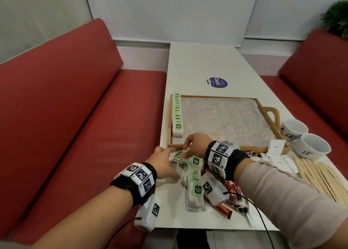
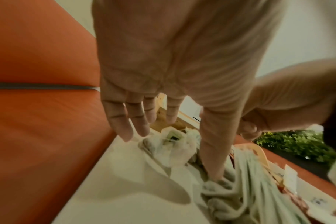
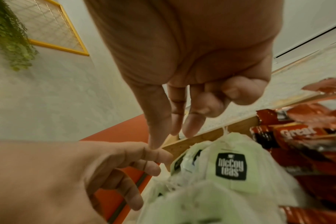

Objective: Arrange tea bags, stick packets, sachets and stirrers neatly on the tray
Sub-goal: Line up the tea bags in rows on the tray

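Bare tray floor right of tea bags

One tray, two cups, two hands.

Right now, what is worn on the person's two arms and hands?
Both hands are bare. The left hand and right hand each have a black wristband carrying white blocks printed with black square codes. A white camera pod with a black cable hangs under each wrist. The right forearm wears a pale sleeve.

A row of tea bags stands along the tray's left wall. Loose tea bags lie before the tray; stirrers and cups lie to its right.
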Action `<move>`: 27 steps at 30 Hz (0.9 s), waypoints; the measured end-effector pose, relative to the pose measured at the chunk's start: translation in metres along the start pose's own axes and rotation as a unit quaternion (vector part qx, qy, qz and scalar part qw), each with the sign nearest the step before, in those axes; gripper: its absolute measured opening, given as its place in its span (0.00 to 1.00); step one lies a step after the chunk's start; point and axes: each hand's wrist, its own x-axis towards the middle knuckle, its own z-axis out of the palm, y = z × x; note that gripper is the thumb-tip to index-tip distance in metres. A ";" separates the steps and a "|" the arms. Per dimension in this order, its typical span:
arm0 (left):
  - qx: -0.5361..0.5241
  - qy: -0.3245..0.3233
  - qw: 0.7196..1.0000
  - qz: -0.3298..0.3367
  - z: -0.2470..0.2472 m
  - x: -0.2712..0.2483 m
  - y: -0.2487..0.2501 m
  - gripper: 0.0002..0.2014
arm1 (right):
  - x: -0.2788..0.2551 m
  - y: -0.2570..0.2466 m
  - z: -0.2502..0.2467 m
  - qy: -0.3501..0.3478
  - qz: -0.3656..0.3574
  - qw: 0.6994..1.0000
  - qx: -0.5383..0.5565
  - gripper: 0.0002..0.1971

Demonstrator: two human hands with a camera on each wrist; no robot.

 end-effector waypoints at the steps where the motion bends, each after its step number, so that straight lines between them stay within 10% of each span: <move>1: 0.009 -0.004 1.000 0.003 0.002 0.000 0.001 0.51 | -0.001 0.000 0.001 0.001 0.001 1.000 -0.002 0.10; 27: -0.041 0.097 0.994 0.023 0.013 -0.006 0.006 0.10 | -0.049 0.022 0.011 -0.052 -0.034 0.987 -0.145 0.14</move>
